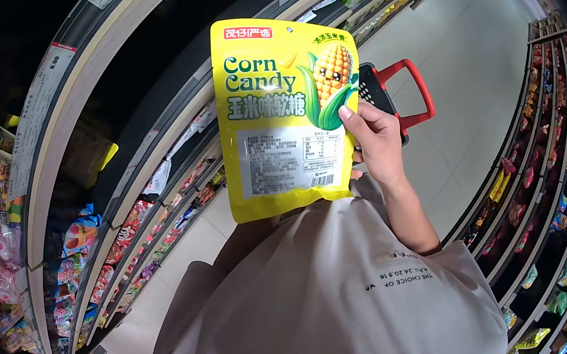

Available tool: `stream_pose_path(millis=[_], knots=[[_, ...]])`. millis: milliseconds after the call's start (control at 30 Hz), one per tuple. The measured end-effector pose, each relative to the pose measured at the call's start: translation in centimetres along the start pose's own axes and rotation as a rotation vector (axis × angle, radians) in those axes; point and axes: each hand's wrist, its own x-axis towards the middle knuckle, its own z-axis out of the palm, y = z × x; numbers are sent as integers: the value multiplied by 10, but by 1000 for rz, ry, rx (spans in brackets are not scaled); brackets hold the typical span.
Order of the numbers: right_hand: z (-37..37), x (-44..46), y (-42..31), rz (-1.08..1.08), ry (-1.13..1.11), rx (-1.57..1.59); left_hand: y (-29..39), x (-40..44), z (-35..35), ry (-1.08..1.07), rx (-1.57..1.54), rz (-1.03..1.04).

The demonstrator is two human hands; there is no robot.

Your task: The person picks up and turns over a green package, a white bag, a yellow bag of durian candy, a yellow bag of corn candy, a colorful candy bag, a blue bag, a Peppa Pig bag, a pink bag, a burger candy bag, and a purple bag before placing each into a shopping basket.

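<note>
A yellow bag of corn candy [289, 114] is held up in front of my chest, its printed back panel facing me. My right hand [376, 136] grips the bag's right edge, with the thumb on the face and the fingers curled behind. My left forearm [244, 244] runs up behind the bag's lower left part. The bag hides most or all of my left hand, so its fingers and grip cannot be made out. A corn cartoon and a white label show on the bag.
A black shopping basket with a red handle [424, 92] is beyond my right hand, partly covered by it. Curved-looking shelves [116, 222] with bagged sweets line the left side. More stocked shelves [537, 177] line the right, along a pale tiled floor [465, 28].
</note>
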Motion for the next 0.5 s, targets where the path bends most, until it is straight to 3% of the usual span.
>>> stream_pose_path(millis=[267,367,433,467,500], knots=[[-1,5,8,-127,-80,-45,-6,-7,-1,31,97,67],[3,13,26,78,-192,16,-5,-17,-5,59,136,103],[4,22,42,-114,-176,-293,4,-22,1,81,168,127],[7,20,38,-11,-237,-4,10,-27,9,93,170,134],[11,17,30,97,-293,283,17,-32,21,259,408,283]])
